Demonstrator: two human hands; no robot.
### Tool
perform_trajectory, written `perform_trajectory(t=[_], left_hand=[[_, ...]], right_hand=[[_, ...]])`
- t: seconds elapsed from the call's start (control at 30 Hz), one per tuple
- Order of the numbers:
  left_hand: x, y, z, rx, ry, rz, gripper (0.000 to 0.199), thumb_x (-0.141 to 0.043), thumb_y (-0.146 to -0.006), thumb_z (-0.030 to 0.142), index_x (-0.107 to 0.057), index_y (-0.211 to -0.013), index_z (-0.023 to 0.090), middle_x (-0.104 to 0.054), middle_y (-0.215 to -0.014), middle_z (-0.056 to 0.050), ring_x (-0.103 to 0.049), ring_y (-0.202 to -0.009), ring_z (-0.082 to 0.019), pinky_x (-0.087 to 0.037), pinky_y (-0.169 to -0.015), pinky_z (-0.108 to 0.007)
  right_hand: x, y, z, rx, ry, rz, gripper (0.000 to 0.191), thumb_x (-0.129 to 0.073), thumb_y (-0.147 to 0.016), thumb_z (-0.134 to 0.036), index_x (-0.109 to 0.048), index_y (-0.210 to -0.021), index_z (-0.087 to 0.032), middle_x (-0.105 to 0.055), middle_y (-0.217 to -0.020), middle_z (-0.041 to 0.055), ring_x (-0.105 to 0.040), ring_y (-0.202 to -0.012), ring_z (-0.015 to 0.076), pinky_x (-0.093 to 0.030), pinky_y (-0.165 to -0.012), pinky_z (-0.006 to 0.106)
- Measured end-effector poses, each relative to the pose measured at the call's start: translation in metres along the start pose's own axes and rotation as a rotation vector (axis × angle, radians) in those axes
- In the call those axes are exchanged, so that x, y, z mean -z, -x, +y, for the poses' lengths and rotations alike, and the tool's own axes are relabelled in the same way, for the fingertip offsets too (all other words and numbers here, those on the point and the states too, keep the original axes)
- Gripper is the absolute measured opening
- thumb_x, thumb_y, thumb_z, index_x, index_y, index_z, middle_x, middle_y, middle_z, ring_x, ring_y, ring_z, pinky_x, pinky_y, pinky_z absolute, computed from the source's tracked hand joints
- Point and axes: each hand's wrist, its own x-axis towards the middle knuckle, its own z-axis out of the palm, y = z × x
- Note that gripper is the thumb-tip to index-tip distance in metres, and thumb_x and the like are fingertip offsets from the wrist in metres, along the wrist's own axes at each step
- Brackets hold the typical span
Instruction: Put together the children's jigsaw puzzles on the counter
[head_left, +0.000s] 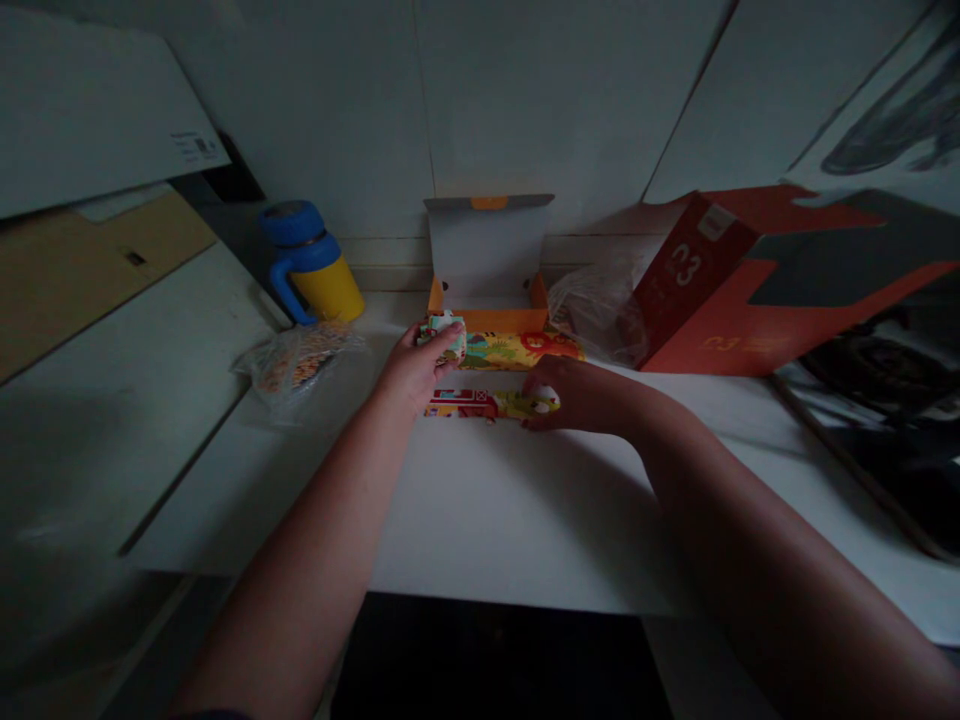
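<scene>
My left hand (421, 362) pinches a small stack of picture cards (453, 340), pale green and white on top, with the thumb over its face. To its right, my right hand (564, 394) curls down at the right end of a narrow row of colourful picture cards (472, 403) lying on the white table. Its fingers close around the yellow-green card (546, 400) at that end; the fingertips are partly hidden. Behind the row lies a wider yellow printed strip (495, 350) with a red-maned lion. An orange box (491, 320) stands behind that, its lid raised.
Left of the hands are a blue and yellow mug (330, 285) and a clear bag of brownish pieces (296, 372). A crumpled clear bag (600, 305) and a large red-orange box (712, 300) stand right. White panels (82, 110) lean at far left; a wall rises behind.
</scene>
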Motion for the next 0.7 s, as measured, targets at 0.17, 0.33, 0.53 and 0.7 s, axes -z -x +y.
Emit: perform_trajectory(t=[0.17,0.33,0.53,0.7], left_hand=[[0.0,0.001,0.002,0.005,0.016,0.019,0.049,-0.099,-0.06,0.03,-0.069,-0.098,0.023,-0.075,-0.107,-0.006,-0.072,-0.097,-0.022,-0.06,-0.084,-0.038],[0.001,0.0,0.008,-0.008,0.025,0.05,0.05,-0.099,-0.058,0.029,-0.069,-0.098,0.023,-0.075,-0.108,-0.005,-0.071,-0.1,-0.021,-0.06,-0.086,-0.037],[0.004,0.0,0.012,-0.087,-0.038,-0.008,0.051,-0.099,-0.059,0.032,-0.068,-0.099,0.024,-0.075,-0.104,-0.004,-0.071,-0.093,-0.02,-0.058,-0.082,-0.035],[-0.003,0.006,0.005,-0.066,-0.122,-0.067,0.061,-0.101,-0.056,0.033,-0.07,-0.107,0.026,-0.076,-0.107,-0.005,-0.073,-0.089,-0.021,-0.057,-0.075,-0.033]], right_hand=[[0.001,0.002,0.004,0.045,0.004,0.0,0.043,-0.081,-0.082,-0.053,-0.075,-0.112,-0.022,-0.073,-0.118,0.0119,-0.069,-0.103,0.0286,-0.054,-0.094,0.04],[0.006,0.006,0.014,0.025,0.006,-0.017,0.043,-0.084,-0.081,-0.048,-0.076,-0.114,-0.022,-0.074,-0.118,0.011,-0.071,-0.104,0.0285,-0.055,-0.095,0.039],[0.008,0.01,0.035,-0.029,0.029,-0.037,0.047,-0.083,-0.081,-0.047,-0.076,-0.119,-0.021,-0.074,-0.123,0.0136,-0.072,-0.108,0.0318,-0.056,-0.097,0.044],[0.005,0.002,0.019,-0.007,-0.037,0.117,0.035,-0.075,-0.088,-0.031,-0.072,-0.121,-0.02,-0.074,-0.125,0.014,-0.072,-0.111,0.0299,-0.055,-0.098,0.041]])
